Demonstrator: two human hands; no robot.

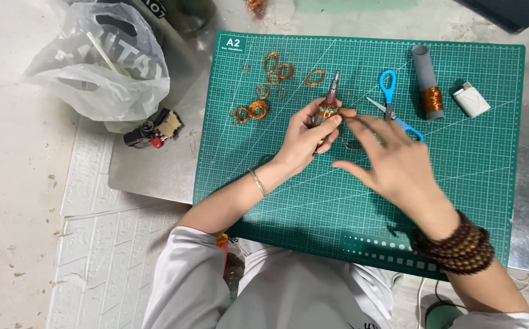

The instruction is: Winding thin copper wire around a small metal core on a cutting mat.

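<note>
Small metal rod (328, 103) wound with copper wire, held upright over mid-mat. Looks light, rigid; wire thin, kinks easily, so best held by the bare shaft. Left hand (304, 137) pinches it; right hand (392, 161) spread, fingertips at the winding. Wire coils (264, 91) lie far-left on green mat (459, 183), scissors (392, 103) right.

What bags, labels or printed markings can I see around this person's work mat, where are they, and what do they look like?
Plastic bag: left of the mat, crumpled, translucent white with pale lettering.
Mat label: top left corner of the green cutting mat, small white print, with white grid lines across the mat.
Dark container: behind the bag, white lettering, mostly cut off.
No screens are visible.
</note>
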